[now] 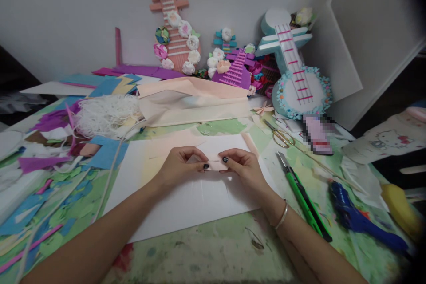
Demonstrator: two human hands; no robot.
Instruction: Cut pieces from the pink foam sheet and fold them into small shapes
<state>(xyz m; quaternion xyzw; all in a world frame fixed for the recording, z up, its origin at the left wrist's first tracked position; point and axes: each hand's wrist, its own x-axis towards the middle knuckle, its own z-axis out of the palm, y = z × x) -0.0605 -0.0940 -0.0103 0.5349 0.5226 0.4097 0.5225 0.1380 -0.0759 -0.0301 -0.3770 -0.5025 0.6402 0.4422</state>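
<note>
Between my two hands is a small pale pink paper piece, pinched at both ends. My left hand has its thumb and fingers closed on the left end, and my right hand grips the right end the same way. Both are held just above a white sheet. Behind my left hand a pale peach paper piece lies on that sheet. A narrow peach strip rests at its back right corner.
To the right lie a green cutter, gold-handled scissors, a blue glue gun and a cup. White string and paper scraps fill the left. Decorated paper instruments stand along the wall behind long peach paper.
</note>
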